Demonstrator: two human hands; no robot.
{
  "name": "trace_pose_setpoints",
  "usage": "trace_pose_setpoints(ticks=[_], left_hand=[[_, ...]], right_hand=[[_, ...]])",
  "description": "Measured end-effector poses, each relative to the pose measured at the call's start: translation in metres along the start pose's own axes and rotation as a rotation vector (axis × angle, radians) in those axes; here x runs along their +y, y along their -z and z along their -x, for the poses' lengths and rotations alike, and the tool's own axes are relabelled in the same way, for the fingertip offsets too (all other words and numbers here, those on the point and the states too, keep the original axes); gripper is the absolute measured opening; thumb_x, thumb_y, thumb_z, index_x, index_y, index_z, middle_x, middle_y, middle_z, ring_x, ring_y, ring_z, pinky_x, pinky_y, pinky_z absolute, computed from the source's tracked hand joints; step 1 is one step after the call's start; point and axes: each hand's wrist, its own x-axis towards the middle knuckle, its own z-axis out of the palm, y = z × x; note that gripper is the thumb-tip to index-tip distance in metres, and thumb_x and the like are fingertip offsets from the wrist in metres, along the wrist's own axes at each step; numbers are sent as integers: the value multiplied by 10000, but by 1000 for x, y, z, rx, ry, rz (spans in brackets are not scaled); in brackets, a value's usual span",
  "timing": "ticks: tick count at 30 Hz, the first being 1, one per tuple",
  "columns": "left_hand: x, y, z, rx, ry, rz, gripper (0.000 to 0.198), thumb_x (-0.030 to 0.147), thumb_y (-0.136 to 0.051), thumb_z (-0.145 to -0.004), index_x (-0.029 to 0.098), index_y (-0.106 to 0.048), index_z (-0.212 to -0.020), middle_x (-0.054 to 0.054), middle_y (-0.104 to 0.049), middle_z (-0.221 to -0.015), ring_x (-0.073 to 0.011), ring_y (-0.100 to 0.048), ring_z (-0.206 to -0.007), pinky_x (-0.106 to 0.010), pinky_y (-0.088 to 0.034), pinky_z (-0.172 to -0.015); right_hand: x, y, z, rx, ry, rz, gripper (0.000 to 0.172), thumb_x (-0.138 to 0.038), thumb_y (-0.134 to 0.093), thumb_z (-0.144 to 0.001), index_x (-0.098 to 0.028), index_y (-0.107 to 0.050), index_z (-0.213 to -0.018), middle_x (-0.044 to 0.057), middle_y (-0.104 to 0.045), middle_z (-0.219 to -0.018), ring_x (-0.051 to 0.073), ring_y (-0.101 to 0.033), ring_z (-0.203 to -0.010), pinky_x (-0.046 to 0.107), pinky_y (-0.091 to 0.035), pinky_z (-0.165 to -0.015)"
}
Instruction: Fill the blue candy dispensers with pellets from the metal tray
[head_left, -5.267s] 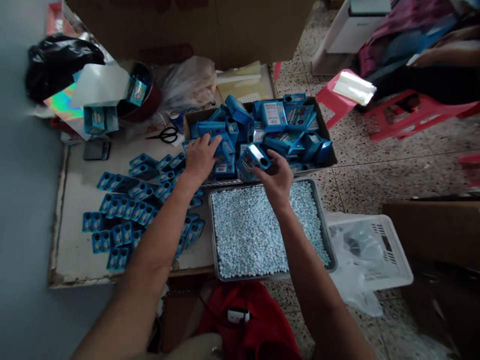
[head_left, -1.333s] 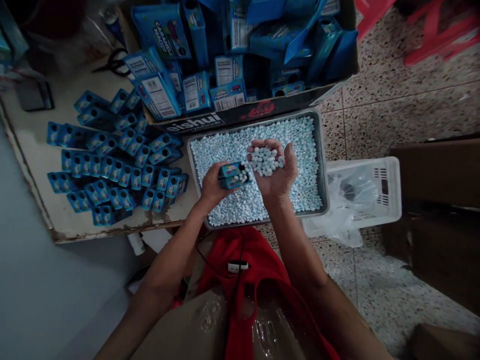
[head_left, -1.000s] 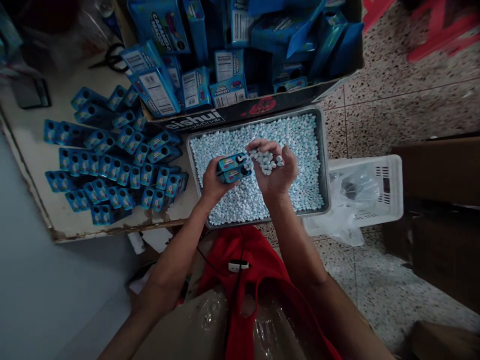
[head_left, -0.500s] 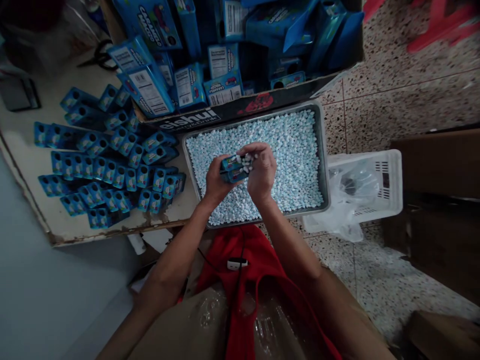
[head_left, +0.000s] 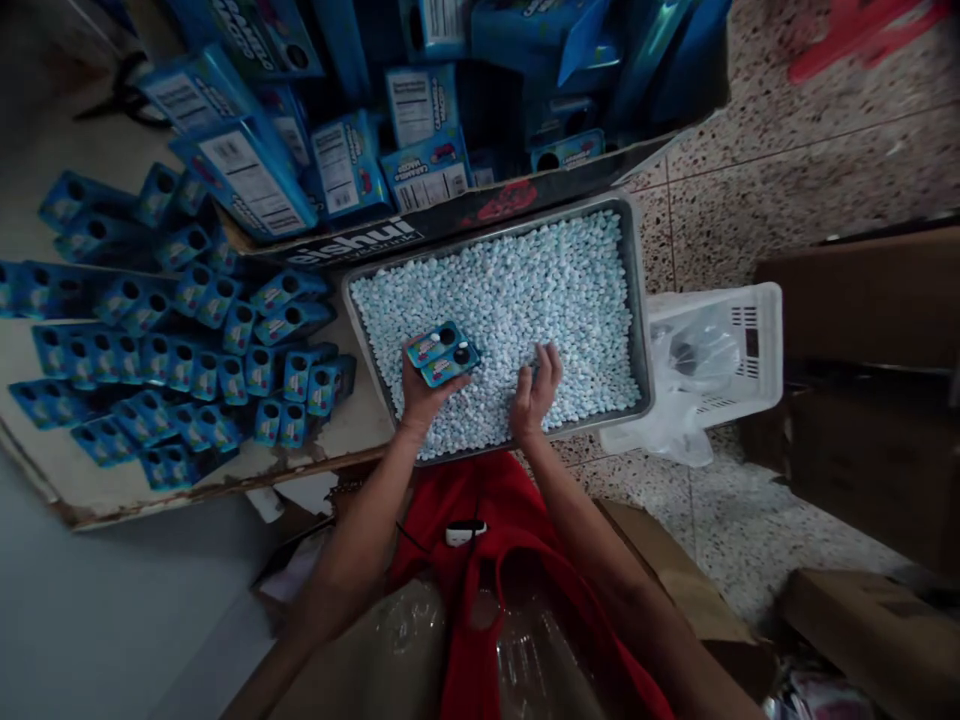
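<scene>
My left hand [head_left: 421,398] is closed around two small blue candy boxes [head_left: 444,352], held side by side over the left part of the metal tray [head_left: 646,300]. Each box has a round hole in its upturned end, and a few pale candies lie on top near the holes. Small white and light-blue candies [head_left: 570,280] fill the tray in a thick layer. On the candies, right of the boxes, rests my right hand [head_left: 535,395], its fingers somewhat bent and apart from the thumb, with nothing visible held in it.
Rows of blue candy boxes [head_left: 172,360] stand on the worn table [head_left: 97,500] at the left. Behind the tray is a cardboard carton [head_left: 442,220] packed with more blue boxes. A white plastic crate [head_left: 769,350] with clear bags sits right of the tray. Scissors [head_left: 127,95] lie back left.
My right hand has moved away from the boxes, down onto the candies at the right. My left hand has lowered slightly leftward with the two boxes, whose holes now show.
</scene>
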Motion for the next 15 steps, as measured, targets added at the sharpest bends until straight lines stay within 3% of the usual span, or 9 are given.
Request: trace_pose_setpoints(ticks=[4,8,11,15], left_hand=[[-27,-48,21,167,-50,-3,994,535,-1058,-550,263,-491,-1319,-91,-652,-1330,-269,-704,-1181,-483,-583,-1083],[-16,-78,25,107,-87,-53,989,539,-1048,-588,277,-473,-1349,-74,-630,-1332,-254,-690,-1200,-435,-579,-1084],[14,-78,18,-33,-143,-72,987,537,-1046,-593,301,-482,-1367,-61,-640,-1325,-249,-710,-1166,-413,-605,-1034],[60,-43,0,-108,-343,-222,918,552,-1013,-654,324,-512,-1389,-69,-636,-1406,-273,-696,-1240,-441,-592,-1073]], right_hand=[[-17,-27,1,54,-30,-127,571,-505,-376,-1056,-220,-605,-1496,156,-552,-1600,269,-490,-1545,592,-367,-1317],[-35,-33,-12,137,-292,-454,483,-511,-451,-1007,-237,-705,-1314,104,-670,-1472,238,-569,-1466,519,-378,-1324],[-42,-37,-27,101,-625,-841,412,-565,-536,-939,-243,-722,-1115,72,-772,-1217,227,-685,-1268,447,-519,-1201],[-54,-32,-49,-85,-826,-1288,339,-574,-670,-845,-247,-682,-934,35,-773,-914,217,-744,-958,391,-635,-908]])
